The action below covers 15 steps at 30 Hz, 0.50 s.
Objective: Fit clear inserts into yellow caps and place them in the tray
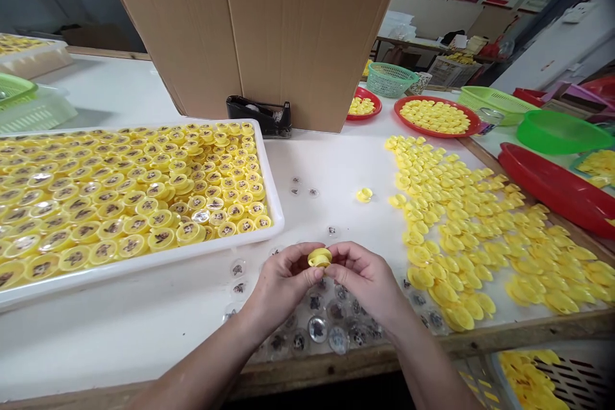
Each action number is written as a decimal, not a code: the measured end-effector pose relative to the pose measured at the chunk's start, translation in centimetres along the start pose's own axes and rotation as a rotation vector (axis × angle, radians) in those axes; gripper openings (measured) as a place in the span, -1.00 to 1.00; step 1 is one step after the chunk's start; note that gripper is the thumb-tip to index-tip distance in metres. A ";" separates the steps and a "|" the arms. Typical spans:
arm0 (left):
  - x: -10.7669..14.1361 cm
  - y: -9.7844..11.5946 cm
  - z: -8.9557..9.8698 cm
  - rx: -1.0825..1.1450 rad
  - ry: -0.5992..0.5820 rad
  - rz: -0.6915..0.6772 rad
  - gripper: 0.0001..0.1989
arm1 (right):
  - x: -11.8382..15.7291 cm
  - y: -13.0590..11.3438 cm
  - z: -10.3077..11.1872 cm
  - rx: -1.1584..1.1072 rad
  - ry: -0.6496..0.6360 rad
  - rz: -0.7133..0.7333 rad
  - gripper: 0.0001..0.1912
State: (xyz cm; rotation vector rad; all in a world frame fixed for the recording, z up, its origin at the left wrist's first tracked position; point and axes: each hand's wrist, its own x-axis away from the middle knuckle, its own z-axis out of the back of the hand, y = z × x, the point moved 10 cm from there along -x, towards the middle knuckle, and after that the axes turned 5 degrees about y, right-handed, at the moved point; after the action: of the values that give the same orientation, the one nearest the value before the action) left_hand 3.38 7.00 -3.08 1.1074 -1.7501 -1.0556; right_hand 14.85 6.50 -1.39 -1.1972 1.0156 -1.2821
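Note:
Between the fingertips of both hands is a small round yellow piece (319,257), raised over the white table. My left hand (287,282) pinches its left side, and my right hand (362,278) pinches its right side. Below and around the hands lie clear round discs (318,329) with small dark pictures. To the left, a white tray (276,205) holds many yellow pieces topped with picture discs. On the right, many plain yellow pieces (451,230) are spread over the table. One yellow piece (364,195) sits apart from them.
A tall cardboard box (269,32) stands behind a black tape dispenser (259,116). Red plates (401,116), a red tray (557,192), a green basin (562,131) and baskets are at the right. The wooden table edge (331,368) runs under my forearms.

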 end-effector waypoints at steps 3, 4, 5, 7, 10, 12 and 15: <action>0.0 0.4 0.4 -0.109 0.025 -0.038 -0.68 | 0.1 0.8 -0.2 -0.045 0.033 -0.025 -0.81; 0.0 0.5 0.5 -0.155 0.030 -0.043 -0.70 | 0.1 1.0 -0.4 -0.057 0.039 -0.024 -0.82; 0.0 0.5 0.6 -0.200 0.034 -0.045 -0.71 | 0.2 1.1 -0.5 -0.071 0.041 -0.022 -0.82; -0.1 0.4 0.8 -0.260 0.042 -0.040 -0.72 | 0.3 1.4 -0.8 -0.104 0.041 -0.027 -0.83; -0.2 0.1 0.4 -0.271 0.014 -0.024 -0.74 | 0.3 2.3 -0.5 -0.127 0.063 -0.068 -0.81; -0.3 0.1 0.2 -0.323 0.007 -0.026 -0.71 | 0.3 3.0 -0.1 -0.142 0.082 -0.103 -0.79; 0.2 2.0 0.1 -0.588 0.051 -0.163 -0.52 | 0.1 3.5 0.7 -0.178 0.126 -0.154 -0.74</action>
State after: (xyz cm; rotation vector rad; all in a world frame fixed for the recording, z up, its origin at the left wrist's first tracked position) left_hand 2.71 7.41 -1.18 0.8937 -1.1982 -1.5020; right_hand 16.08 6.22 -4.72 -1.3657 1.1667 -1.4246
